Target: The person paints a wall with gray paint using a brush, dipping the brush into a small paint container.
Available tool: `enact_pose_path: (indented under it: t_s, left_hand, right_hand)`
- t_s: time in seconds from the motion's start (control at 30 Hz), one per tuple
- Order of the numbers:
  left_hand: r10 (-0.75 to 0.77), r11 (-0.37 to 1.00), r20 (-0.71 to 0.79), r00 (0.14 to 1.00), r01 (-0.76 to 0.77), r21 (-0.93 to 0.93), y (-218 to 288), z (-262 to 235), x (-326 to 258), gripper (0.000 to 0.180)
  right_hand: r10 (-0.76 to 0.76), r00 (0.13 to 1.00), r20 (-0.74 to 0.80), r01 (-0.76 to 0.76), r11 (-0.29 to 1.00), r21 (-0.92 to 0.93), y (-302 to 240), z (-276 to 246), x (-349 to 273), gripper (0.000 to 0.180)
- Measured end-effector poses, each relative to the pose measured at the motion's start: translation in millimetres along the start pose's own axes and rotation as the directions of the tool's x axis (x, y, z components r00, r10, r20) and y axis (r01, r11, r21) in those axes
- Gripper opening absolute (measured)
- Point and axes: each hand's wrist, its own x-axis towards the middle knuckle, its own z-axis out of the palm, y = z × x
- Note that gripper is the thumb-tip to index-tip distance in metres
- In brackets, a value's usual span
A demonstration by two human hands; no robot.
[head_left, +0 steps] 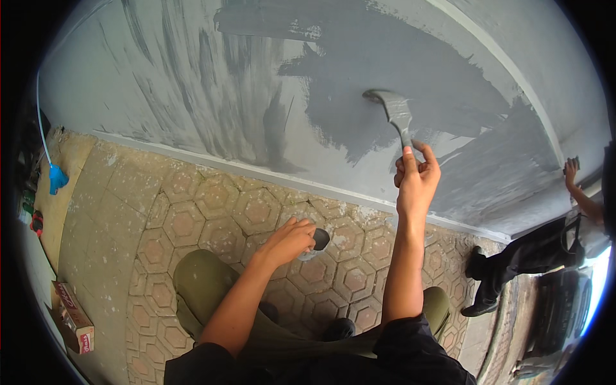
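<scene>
Grey wet paint covers the middle and right of the wall (192,70); the left part shows only thin streaks over a paler coat. Right hand (416,176) is raised and clenched around the handle of a flat paintbrush (393,110), thumb up along the shaft; the bristles lie against the wall at the upper edge of the dark patch, bent leftward. Left hand (290,239) hangs low above the hexagonal paving tiles (192,224), fingers curled at a small dark cup-like object (320,239), probably a paint pot; whether it is gripped or merely touched cannot be told, as the fingers hide its near side. Knees in olive trousers (202,282) fill the lower edge, indicating a squat facing the wall.

Step in hand, as judged: spreading the coat with the brush pressed to the wall; coverage looks roughly half complete. Next move calls for steady pressure and overlapping strokes toward the streaked left area, and care along the pale skirting strip (269,172) at the wall's foot.

Periphery: a second person (539,250) in dark clothes at the right edge, one hand on the wall; a cardboard box (74,317) at the lower left; a blue tool (56,176) at the left edge.
</scene>
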Motion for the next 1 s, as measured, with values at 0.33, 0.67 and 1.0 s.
enact_pose_path:
  t_s: [0.33,0.67,1.0]
  left_hand:
    - [-0.018,1.0,-0.017,1.0,0.018,-0.007,5,-11,-3,0.003]
    - [0.002,1.0,-0.04,0.999,-0.002,0.014,7,-12,-2,0.004]
    - [-0.001,1.0,-0.131,0.991,-0.002,-0.02,7,-18,-1,0.005]
  right_hand:
    - [0.372,0.918,-0.135,-0.344,0.919,0.191,173,-6,-54,0.017]
    - [0.53,0.848,-0.013,-0.479,0.776,0.409,120,-24,-44,0.009]
    - [0.295,0.955,-0.027,-0.263,0.888,0.378,131,-18,-66,0.015]
